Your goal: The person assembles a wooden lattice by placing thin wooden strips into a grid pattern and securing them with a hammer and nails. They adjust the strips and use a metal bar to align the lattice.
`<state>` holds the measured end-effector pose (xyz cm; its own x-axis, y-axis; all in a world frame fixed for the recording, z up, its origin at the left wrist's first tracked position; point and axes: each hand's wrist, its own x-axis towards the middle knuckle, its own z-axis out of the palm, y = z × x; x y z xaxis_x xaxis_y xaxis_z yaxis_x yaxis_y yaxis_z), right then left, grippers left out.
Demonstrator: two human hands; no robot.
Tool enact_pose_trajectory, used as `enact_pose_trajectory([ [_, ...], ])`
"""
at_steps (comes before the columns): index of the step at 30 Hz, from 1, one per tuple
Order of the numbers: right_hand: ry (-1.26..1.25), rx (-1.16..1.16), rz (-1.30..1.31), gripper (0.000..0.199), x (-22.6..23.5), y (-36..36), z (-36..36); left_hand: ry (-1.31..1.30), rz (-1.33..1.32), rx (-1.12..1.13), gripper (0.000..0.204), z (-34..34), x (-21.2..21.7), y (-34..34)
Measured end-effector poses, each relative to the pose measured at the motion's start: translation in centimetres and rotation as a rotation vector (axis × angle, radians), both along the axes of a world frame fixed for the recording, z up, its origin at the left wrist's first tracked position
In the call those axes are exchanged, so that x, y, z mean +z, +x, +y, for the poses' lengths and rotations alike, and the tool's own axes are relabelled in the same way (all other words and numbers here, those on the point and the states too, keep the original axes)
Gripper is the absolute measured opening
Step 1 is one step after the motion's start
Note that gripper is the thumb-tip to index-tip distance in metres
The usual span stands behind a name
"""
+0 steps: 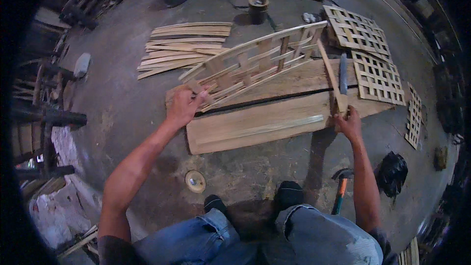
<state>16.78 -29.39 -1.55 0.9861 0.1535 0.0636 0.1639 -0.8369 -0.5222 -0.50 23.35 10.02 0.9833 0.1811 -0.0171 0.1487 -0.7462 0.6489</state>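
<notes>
Left hand [184,105] grips one unfinished lattice [255,64]; right hand [347,123] clasps one stick [329,73] beside one knife [343,76], three finished lattices [378,78] lying beyond it.

A grey concrete floor [127,113] carries everything. On it lie two wide wooden boards [255,125], a pile of thin bamboo strips [184,46], three woven lattice panels [378,78], a hammer [340,186], a small round tin [195,181] and a black bag [392,172].
</notes>
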Motion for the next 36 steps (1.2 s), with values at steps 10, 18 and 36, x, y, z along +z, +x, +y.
enact_pose_trajectory([
  [10, 0.348, -0.153, -0.101, 0.062, 8.1, -12.0, 1.9, -0.056, -0.002, -0.001, 0.035, -0.2, 1.6, 0.1],
  [18, 0.286, 0.747, 0.070, 0.078, 21.3, -14.3, 16.1, -0.044, -0.005, 0.005, 0.035, 0.4, 0.7, -0.7],
  [36, 0.168, 0.787, 0.239, 0.077, 24.5, -15.8, 19.3, 0.066, -0.076, -0.093, 0.031, 0.8, -0.2, -0.6],
])
